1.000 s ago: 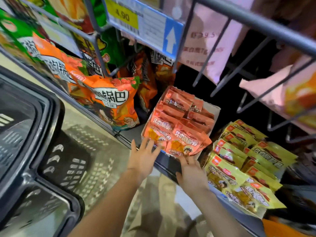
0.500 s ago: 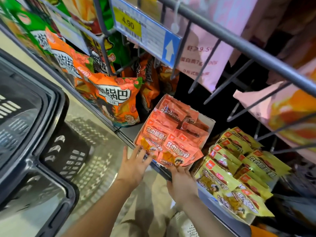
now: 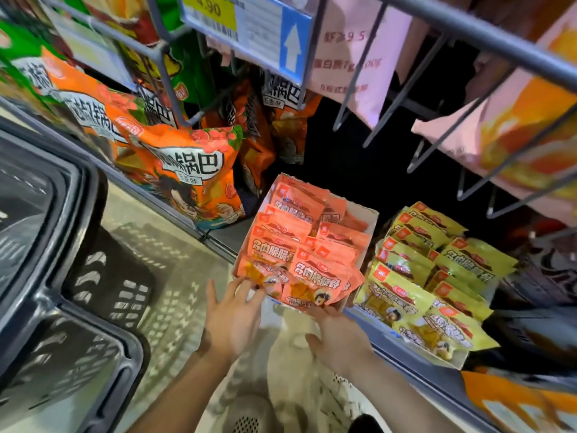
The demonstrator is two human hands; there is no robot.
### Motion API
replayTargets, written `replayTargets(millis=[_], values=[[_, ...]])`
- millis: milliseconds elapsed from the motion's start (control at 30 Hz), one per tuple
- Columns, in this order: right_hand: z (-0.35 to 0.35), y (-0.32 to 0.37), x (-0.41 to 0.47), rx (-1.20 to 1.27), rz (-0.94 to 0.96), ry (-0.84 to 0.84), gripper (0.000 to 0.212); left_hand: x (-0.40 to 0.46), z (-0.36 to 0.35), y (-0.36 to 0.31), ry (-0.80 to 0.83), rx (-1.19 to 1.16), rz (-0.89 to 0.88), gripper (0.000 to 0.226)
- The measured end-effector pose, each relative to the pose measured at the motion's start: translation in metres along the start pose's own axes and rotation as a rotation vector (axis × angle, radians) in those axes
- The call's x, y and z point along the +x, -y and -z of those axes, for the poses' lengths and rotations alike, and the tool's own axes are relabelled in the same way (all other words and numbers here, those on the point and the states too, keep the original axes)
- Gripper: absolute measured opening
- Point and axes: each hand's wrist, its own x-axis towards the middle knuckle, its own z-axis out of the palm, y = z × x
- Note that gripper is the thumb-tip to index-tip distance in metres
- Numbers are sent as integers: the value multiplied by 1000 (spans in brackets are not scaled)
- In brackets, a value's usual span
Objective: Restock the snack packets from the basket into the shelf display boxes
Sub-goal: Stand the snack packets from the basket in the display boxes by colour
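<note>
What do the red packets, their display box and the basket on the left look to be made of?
Red packets: glossy plastic film, judging by sheen and crinkled edges. Display box: likely thin cardboard, given its white, matte, flat folded wall. Basket: apparently dark moulded plastic, with slotted walls and a smooth, thick rim.

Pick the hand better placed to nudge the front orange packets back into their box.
Probably left. The left hand already has fingertips on the front-left orange snack packets of the white cardboard display box; the right hand sits lower, under the box's front edge.
</note>
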Motion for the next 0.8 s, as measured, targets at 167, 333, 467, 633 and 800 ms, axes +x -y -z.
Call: replayTargets(millis=[167,333,467,633,800], values=[[7,3,0,91,5,-149,27,6,1,0,-84,-161,168,30],[58,5,11,309,44,-547,20,16,4,5,-174,-388,254,40],[100,0,39,314,-52,-699,21,25,2,6,-185,-509,298,62],[126,2,80,229,-155,-557,23,39,2,6,-215,-777,320,73],[137,5,111,70,-109,-557,29,60,45,-1,-373,-1120,239,41]])
